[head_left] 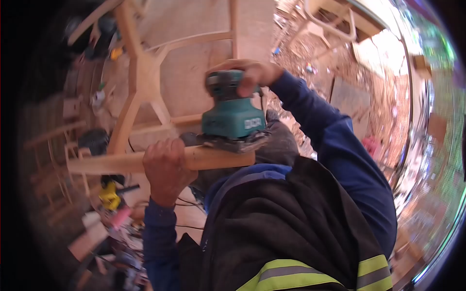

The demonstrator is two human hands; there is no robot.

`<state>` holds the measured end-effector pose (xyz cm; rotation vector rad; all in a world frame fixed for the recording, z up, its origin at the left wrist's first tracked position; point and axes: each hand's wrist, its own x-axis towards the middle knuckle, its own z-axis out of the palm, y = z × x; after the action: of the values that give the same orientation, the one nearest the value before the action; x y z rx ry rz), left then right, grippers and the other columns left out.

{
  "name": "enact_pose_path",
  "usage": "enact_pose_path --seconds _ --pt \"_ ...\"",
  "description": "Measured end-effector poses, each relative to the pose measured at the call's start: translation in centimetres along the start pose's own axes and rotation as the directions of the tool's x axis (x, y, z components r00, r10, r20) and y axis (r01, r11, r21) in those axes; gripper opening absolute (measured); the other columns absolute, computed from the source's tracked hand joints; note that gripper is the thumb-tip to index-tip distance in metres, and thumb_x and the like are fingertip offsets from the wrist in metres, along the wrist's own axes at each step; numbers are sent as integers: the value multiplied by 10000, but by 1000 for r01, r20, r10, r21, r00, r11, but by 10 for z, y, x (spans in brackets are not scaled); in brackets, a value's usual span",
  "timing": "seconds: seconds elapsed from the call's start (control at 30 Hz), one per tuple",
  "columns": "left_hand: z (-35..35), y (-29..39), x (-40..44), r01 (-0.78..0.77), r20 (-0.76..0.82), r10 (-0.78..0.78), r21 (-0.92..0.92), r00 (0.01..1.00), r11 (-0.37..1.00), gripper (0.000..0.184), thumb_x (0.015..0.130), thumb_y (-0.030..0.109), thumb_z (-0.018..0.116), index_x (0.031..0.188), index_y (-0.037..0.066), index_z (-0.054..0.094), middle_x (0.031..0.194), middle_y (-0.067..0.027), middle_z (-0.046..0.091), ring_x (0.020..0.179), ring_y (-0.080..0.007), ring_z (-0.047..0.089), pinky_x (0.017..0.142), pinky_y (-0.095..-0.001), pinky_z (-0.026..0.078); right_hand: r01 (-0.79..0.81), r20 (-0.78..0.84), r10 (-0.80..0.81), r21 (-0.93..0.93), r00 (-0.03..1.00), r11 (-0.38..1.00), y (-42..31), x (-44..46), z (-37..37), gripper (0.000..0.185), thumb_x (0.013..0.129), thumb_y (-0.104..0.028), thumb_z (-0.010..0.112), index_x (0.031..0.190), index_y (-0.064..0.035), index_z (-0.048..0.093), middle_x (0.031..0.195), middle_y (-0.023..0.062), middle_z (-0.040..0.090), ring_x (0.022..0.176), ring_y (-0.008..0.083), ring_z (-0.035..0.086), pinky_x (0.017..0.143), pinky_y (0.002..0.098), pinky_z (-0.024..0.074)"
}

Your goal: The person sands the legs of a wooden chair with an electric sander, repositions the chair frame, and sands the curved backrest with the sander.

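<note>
Left hand (pixel 166 160) clamped round wooden bar (pixel 218 159) mid-length | right hand (pixel 257 75) wrapped over sander (pixel 233 119) | sander against bar's right end, right of left hand | bar crosswise before torso (pixel 291 218), long axis left-right; left hand nearer

Wood shavings (pixel 293 53) strewn over the floor (pixel 194 213), toward its far right corner; wooden frame (pixel 352 24) stands there. Left edge: blurred chair frames (pixel 53 140). Near left corner: yellow tool (pixel 110 196), pink scrap (pixel 121 217) just beside. Netting (pixel 437 165) along right edge.
</note>
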<state>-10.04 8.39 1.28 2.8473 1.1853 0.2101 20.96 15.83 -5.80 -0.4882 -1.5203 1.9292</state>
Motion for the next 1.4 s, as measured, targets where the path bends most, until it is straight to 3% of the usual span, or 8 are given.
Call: enact_pose_path --seconds 0.2,0.43,0.53,0.73,0.97,1.1,1.23,1.4 --pt "0 0 -3 -6 24 5 52 1000 999 177 681 169 733 765 102 593 720 -130 629 698 -372 635 648 -457 492 -175 -114 178 36 977 984 -23 -38 15 598 632 -336 781 1103 -2 623 902 38 636 750 115 617 580 241 484" --pt "-2 -1 5 -30 65 24 97 998 995 178 696 204 739 754 94 612 727 -124 646 704 -378 655 638 -462 507 87 -553 -376 -477 744 874 -49 -119 105 554 676 -252 810 1140 -19 618 910 43 651 761 183 643 671 304 549" --pt "-2 1 6 -22 73 15 99 997 995 171 697 205 744 753 94 626 715 -133 652 692 -382 667 629 -465 516 -167 -523 -526 -797 670 580 -79 -131 176 599 643 -253 831 1168 -58 617 1007 120 663 854 278 686 762 372 560" --pt "-3 -6 5 -44 50 39 120 998 992 163 681 189 743 769 98 640 728 -145 681 707 -380 692 648 -466 545 -566 -658 -350 -753 667 336 -93 -94 294 721 547 -251 883 1189 -77 604 1126 140 631 825 344 703 707 410 586" --pt "-1 -16 2 -95 32 93 53 995 994 166 673 161 740 798 93 653 724 -148 693 691 -350 709 640 -435 563 -710 -738 -453 -649 500 274 -76 -65 320 718 591 -252 882 1227 -74 602 1132 148 627 955 349 694 776 408 579" --pt "-2 -11 -7 -138 -5 139 46 990 989 139 688 149 723 793 94 650 699 -135 689 676 -326 719 614 -405 570 -603 -633 -382 -769 673 212 -120 -56 241 671 606 -251 854 1201 -45 623 1007 159 682 910 320 704 794 393 559" --pt "-4 -9 -6 -88 -7 88 79 996 993 123 698 169 709 792 93 686 715 -138 699 709 -325 733 618 -411 578 -599 -665 35 -647 746 472 -148 -22 174 602 639 -248 816 1172 -24 648 983 131 706 894 240 687 793 364 551" --pt "-10 -11 -1 -67 69 61 84 996 994 142 696 178 701 797 82 726 787 -167 728 763 -348 742 655 -430 588 -598 -640 117 -616 759 512 -146 3 149 802 617 -304 807 1295 73 605 1067 186 706 949 250 686 837 333 557"
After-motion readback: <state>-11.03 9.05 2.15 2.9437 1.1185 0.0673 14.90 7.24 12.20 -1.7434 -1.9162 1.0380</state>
